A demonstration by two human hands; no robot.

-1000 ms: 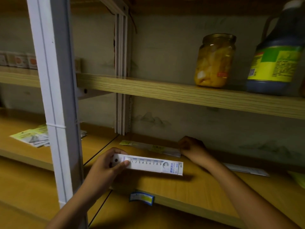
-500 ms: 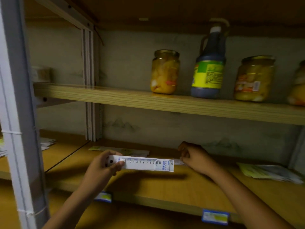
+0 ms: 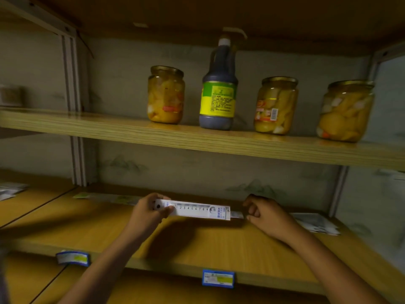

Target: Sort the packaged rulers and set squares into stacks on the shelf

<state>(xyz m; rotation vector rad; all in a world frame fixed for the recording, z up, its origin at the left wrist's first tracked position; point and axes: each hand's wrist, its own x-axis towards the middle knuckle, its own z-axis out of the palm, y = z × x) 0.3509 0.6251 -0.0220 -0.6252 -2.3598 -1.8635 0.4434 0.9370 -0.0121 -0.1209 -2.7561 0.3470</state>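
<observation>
Packaged ruler [image 3: 197,211], light, stiff, slick: my left fingers [image 3: 167,209] pinch its end; right fingers [image 3: 254,212] curl, grasp unclear.

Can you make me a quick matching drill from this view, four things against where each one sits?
Things:
1. white ruler
2. dark sauce bottle
3. blue price tag
4. pile of packets

Places:
A. clipped to the front edge of the lower shelf
B. lying on the lower shelf, beyond the right hand
C. held by one end in the left hand
D. standing on the upper shelf between two jars

Pairs: 1-C, 2-D, 3-A, 4-B
</observation>
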